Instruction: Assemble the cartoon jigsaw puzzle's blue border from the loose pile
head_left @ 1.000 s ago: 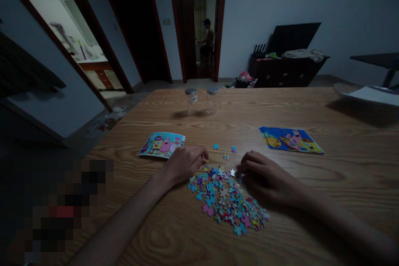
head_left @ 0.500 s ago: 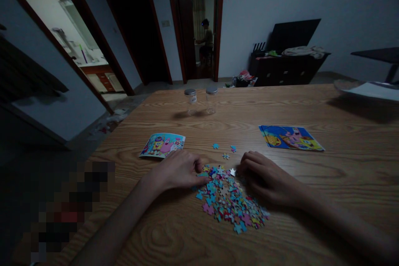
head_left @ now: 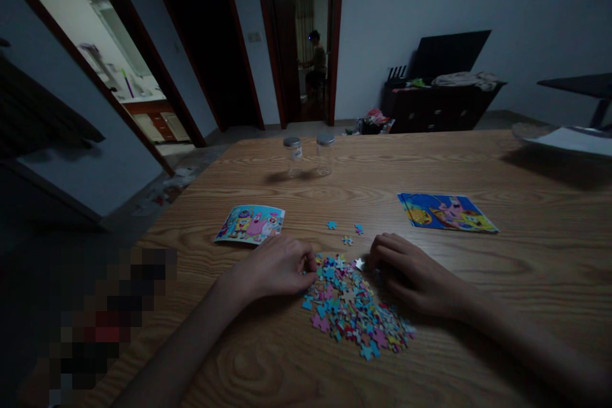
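Observation:
A heap of small jigsaw puzzle pieces point(head_left: 351, 303), mostly blue, pink and yellow, is spread on the wooden table between my hands. At its upper left edge is my left hand point(head_left: 282, 264), fingers curled and thumb drawn in toward the index finger; whatever is between them is too small to make out. My right hand point(head_left: 406, 271) rests curled on the heap's right side, its fingertips close to a pale piece point(head_left: 359, 264) and their undersides hidden. Beyond the heap lie three loose pieces: a blue piece point(head_left: 331, 225), a blue-pink piece point(head_left: 358, 229) and a pale piece point(head_left: 347, 240).
A cartoon picture sheet point(head_left: 251, 223) lies beyond my left hand, another cartoon picture point(head_left: 447, 211) at right. Two lidded clear jars point(head_left: 294, 158) stand farther back. A clear dish with paper point(head_left: 568, 139) is at the far right. Someone point(head_left: 315, 64) sits in the room beyond the doorway.
My left thumb has drawn back slightly from the heap toward the curled index finger, uncovering pieces there. My right hand stays in nearly the same place.

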A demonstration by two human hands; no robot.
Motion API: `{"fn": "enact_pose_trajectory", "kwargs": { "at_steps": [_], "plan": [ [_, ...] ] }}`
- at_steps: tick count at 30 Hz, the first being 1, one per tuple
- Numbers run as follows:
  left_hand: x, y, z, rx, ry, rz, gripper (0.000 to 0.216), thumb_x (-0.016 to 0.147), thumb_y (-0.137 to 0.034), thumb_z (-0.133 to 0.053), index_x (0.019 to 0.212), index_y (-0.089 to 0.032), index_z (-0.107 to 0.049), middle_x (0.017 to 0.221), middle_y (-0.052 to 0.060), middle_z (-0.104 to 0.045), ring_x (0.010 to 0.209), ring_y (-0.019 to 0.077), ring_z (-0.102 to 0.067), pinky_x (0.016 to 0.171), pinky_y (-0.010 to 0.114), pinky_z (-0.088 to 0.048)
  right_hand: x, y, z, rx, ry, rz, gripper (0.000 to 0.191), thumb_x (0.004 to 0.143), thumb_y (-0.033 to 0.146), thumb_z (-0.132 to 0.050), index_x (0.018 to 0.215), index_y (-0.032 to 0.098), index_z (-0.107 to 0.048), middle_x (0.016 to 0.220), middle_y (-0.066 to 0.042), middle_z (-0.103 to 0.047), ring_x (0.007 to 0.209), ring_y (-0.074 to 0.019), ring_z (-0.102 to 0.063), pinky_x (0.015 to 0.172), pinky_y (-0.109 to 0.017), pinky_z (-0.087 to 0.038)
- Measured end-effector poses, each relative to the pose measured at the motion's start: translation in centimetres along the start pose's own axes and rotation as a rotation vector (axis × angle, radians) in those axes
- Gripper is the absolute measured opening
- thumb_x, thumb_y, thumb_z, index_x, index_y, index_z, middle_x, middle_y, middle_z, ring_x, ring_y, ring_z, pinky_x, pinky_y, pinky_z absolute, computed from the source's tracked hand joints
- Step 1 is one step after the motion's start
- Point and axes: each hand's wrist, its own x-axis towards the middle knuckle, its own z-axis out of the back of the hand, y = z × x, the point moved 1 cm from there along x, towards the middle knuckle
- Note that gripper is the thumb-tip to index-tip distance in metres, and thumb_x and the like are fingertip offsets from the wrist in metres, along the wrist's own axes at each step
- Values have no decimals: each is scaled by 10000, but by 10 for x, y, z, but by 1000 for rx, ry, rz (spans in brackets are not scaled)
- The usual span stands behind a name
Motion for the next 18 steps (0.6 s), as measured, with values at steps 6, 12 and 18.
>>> {"fn": "enact_pose_trajectory", "kwargs": {
  "at_steps": [6, 12, 18],
  "plan": [
    [1, 7, -4, -15, -55, -29, 143, 854, -246, -623, 907, -217, -752, 706, -5, -705, 595, 147, -602, 569, 274, -340, -1, 0, -1, -17, -22, 7, 263, 817, 26, -500, 981, 223, -555, 941, -74, -594, 871, -245, -550, 755, -390, -464],
    [2, 4, -6, -21, -81, -47, 200, 826, -378, -716, 932, -210, -738, 749, 11, -713, 647, 165, -629, 583, 280, -369, -1, -1, -2, -7, -41, 14, 256, 855, 40, -511, 1011, 222, -599, 954, -82, -625, 887, -245, -574, 762, -383, -481],
    [1, 6, -8, 7, -91, -28, 160, 817, -316, -697, 929, -222, -762, 763, 18, -743, 648, 169, -630, 615, 284, -385, -3, -4, -2, -33, -50, 17, 245, 902, 51, -481, 1027, 217, -610, 969, -88, -634, 900, -247, -578, 766, -383, -485]
  ]
}}
